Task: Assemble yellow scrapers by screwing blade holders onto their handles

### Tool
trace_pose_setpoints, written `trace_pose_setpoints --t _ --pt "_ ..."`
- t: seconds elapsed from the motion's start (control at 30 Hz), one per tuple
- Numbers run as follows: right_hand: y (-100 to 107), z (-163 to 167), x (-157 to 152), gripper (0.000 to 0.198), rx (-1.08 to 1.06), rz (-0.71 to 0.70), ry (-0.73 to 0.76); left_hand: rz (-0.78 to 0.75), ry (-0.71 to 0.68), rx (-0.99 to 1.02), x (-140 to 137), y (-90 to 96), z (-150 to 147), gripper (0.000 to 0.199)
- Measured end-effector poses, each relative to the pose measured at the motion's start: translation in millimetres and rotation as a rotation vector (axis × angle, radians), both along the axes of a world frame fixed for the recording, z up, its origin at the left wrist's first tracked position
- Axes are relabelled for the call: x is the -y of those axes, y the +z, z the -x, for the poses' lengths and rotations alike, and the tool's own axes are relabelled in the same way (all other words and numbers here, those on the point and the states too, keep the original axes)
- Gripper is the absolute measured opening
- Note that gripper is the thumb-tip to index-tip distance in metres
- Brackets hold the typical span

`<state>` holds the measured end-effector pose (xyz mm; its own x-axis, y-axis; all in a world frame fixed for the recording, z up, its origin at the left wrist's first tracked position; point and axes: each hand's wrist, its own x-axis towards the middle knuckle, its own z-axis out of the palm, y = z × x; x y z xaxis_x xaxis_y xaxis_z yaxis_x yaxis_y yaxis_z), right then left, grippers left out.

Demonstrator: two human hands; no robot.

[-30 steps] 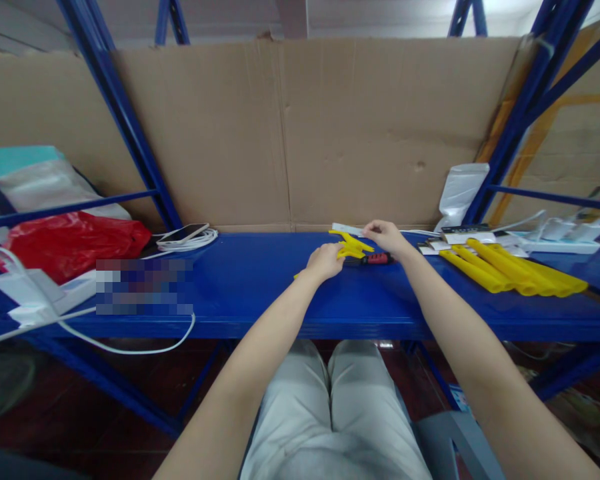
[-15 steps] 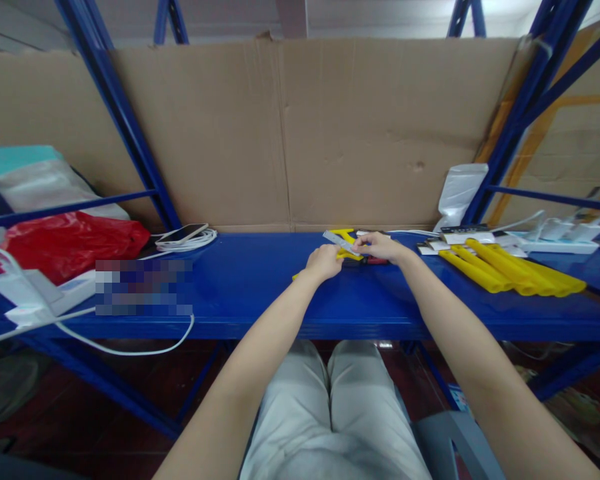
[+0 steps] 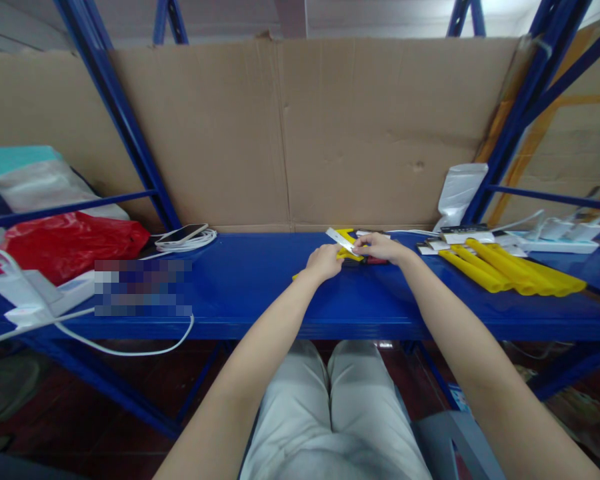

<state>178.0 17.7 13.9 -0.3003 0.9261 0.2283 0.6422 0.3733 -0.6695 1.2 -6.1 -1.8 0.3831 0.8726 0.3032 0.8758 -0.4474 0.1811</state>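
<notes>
My left hand (image 3: 324,262) is closed around a yellow handle (image 3: 349,255), whose other end shows just left of the hand. My right hand (image 3: 381,247) pinches the lower right end of a flat, pale metallic strip (image 3: 339,238), close to the yellow handle. The strip slants up and to the left. Whether it touches the handle I cannot tell. Behind it, another yellow piece (image 3: 347,233) lies on the blue table (image 3: 260,280). A red and black object (image 3: 377,261) shows partly under my right hand.
To the right lie several yellow tube-like handles (image 3: 513,270) beside white and black flat pieces. A white power strip (image 3: 555,244) with plugs stands behind them. At left are a red plastic bag (image 3: 75,240), a phone (image 3: 183,234) and coiled white cable (image 3: 200,241). Cardboard (image 3: 300,133) closes the back.
The pale strip has shifted slightly to the right and tilted, so its face now looks brighter. Both hands stay nearly in place.
</notes>
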Motion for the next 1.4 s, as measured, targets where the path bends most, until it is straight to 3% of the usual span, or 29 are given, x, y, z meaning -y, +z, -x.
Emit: trace_pose_setpoints --t 0.47,0.73,0.9,1.23,1.4 --pt "-6 0 -6 0.003 -0.125 -0.028 -0.067 0.003 -0.024 0.0 0 0.1 0 0.039" --pt "-2 -3 -14 0.011 -0.59 -0.19 -0.217 -0.009 -0.05 0.049 -6 -6.2 1 0.038" --pt "2 -6 -13 0.025 -0.839 -0.176 -0.206 -0.009 -0.062 0.052 -11 -8.7 1 0.036" --pt "-6 -1 -11 0.018 -0.653 0.053 -0.262 -0.092 -0.177 0.028 -7 -5.9 -1 0.038" --pt "-7 3 -8 0.015 -0.594 0.077 -0.275 -0.108 -0.191 0.023 -5 -3.7 -1 0.038"
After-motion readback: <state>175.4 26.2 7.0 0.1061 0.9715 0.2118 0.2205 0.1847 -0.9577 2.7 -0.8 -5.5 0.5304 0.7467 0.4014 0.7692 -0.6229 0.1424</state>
